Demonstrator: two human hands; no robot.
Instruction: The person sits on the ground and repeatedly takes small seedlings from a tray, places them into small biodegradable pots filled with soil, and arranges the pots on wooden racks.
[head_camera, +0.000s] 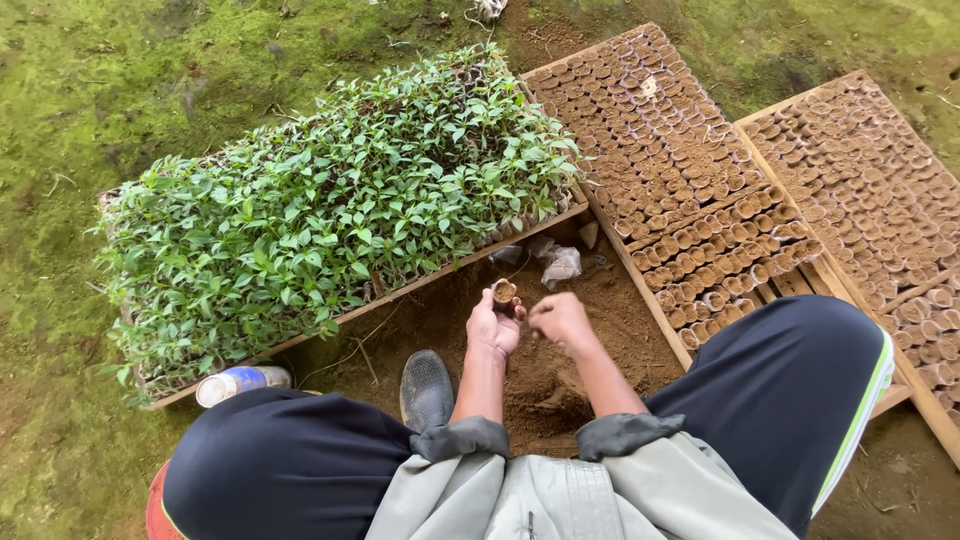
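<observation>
My left hand holds a small soil-filled pot upright between its fingers, above a patch of loose brown soil. My right hand is right beside it, fingers pinched together close to the pot; whether it holds anything is hidden. Both forearms reach forward from grey rolled sleeves between my knees in dark trousers.
A wooden tray of green seedlings lies to the left. Two wooden trays of soil-filled pots lie to the right. A crumpled plastic bag, a dark shoe and a bottle are on the ground, with mossy grass around.
</observation>
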